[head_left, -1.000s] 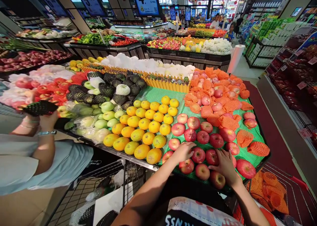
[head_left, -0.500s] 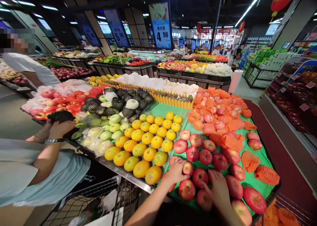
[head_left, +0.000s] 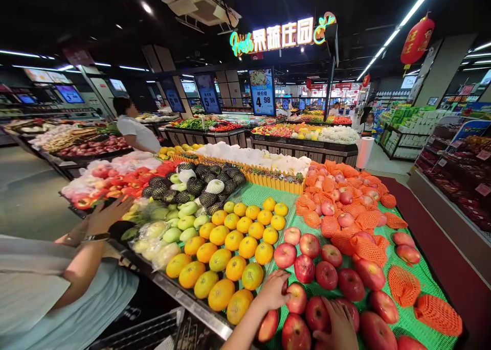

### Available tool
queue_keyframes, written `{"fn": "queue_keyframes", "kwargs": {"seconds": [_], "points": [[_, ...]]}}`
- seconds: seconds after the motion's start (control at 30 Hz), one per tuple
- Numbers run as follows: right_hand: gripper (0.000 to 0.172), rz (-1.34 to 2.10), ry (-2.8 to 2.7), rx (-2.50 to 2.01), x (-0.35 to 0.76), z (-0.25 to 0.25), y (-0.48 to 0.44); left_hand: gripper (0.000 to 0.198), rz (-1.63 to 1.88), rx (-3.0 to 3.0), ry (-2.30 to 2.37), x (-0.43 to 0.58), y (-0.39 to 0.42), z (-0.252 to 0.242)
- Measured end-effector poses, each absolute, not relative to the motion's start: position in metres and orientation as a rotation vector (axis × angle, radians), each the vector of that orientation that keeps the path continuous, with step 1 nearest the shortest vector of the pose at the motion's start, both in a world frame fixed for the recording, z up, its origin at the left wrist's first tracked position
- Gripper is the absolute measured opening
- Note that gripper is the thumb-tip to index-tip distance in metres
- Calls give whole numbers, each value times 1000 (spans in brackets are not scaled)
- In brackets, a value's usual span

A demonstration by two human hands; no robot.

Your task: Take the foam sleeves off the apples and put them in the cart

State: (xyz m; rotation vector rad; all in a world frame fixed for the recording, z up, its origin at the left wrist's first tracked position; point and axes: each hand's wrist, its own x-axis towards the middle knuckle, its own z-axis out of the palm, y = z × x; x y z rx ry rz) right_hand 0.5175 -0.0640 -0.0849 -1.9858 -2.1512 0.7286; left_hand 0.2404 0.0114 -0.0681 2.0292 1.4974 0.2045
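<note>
Resting among the red apples (head_left: pixel 307 268) on the green mesh liner (head_left: pixel 418 276), our hands work the near rows. Our left hand (head_left: pixel 273 290) cups one apple (head_left: pixel 296 297) at its 3 o'clock, fingers curled loosely. Our right hand (head_left: pixel 339 325) lies flat, fingers spread, on apples at 12 o'clock. The apples are round, smooth and glossy, with no long axis. Yellow citrus (head_left: pixel 230 242) lies at 10 o'clock, and a co-worker's hand (head_left: pixel 107 214) hovers beyond.

Supermarket fruit display with other shoppers nearby.

Rows of yellow oranges (head_left: pixel 233 253) fill the middle of the tabletop (head_left: pixel 264 186), green apples (head_left: pixel 180 227) along its left edge, orange foam nets (head_left: pixel 402 286) near the right edge. A person in a pale shirt (head_left: pixel 42 294) stands at the left edge; another person (head_left: pixel 136 130) stands beyond. A price sign (head_left: pixel 263 92) hangs behind.
</note>
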Motion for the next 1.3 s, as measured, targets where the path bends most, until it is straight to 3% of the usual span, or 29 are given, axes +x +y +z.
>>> {"fn": "queue_keyframes", "kwargs": {"seconds": [0.17, 0.27, 0.4, 0.5, 0.6, 0.73, 0.87, 0.97, 1.03, 1.13, 1.3], "points": [[83, 650, -2133, -1958, 516, -78, -68, 64, 152, 2080, 1590, 222, 2, -61], [82, 683, -2152, -1845, 525, -65, -73, 47, 152, 2159, 1603, 223, -3, -56], [54, 646, -1908, -1693, 567, -51, -93, 44, 155, 2174, 1588, 223, -5, -60], [60, 531, -1690, -1812, 608, -48, -125, 49, 237, 2180, 1603, 224, -14, -63], [62, 563, -1628, -1950, 632, -52, -162, 41, 415, 2222, 1599, 239, -32, -55], [62, 600, -1755, -1957, 622, -69, -195, 37, 469, 2338, 1135, 286, -59, -43], [80, 494, -1870, -1993, 600, -87, -204, 56, 143, 2442, 629, 333, -70, -49], [83, 480, -1928, -2064, 600, -96, -202, 74, 14, 2563, 506, 352, -62, -62], [83, 527, -1990, -2081, 607, -103, -199, 65, -51, 2668, 462, 358, -52, -70], [84, 587, -2101, -2087, 619, -113, -190, 33, -125, 2778, 329, 363, -37, -82], [90, 749, -2217, -2077, 622, -120, -172, 5, 44, 2779, 313, 367, -35, -103]]}}
